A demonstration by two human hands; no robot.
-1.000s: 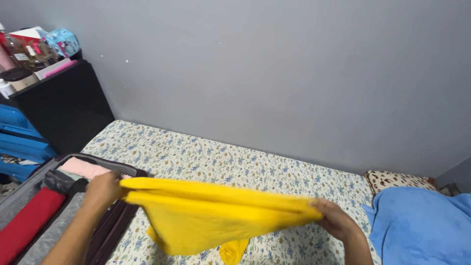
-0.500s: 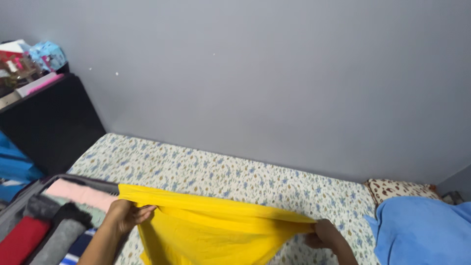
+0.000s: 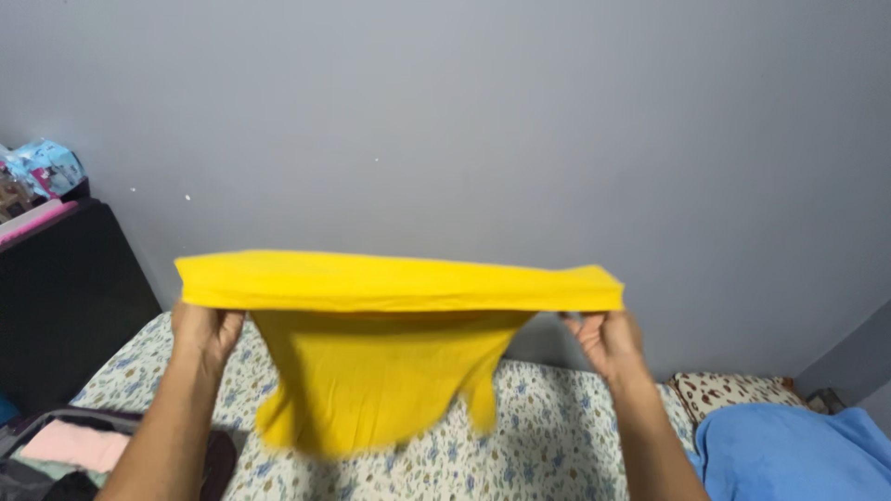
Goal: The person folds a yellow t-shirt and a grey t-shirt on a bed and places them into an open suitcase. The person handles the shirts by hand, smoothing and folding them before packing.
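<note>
Plain grey wall (image 3: 520, 121) across most of the view; below it, a bed with a floral sheet (image 3: 548, 436). At far left a black cabinet (image 3: 65, 297) (cluttered on top). Blue blanket (image 3: 789, 455) bunched at lower right, just beside a spotted pillow (image 3: 724, 390). Open suitcase (image 3: 56, 445) at lower left, pink fabric inside. Raised above the bed, blocking part of it, a yellow garment (image 3: 390, 325), stretched flat between left hand (image 3: 204, 329) and right hand (image 3: 608, 339), fingers of both curled shut on its top edge, lower part hanging loose.
</note>
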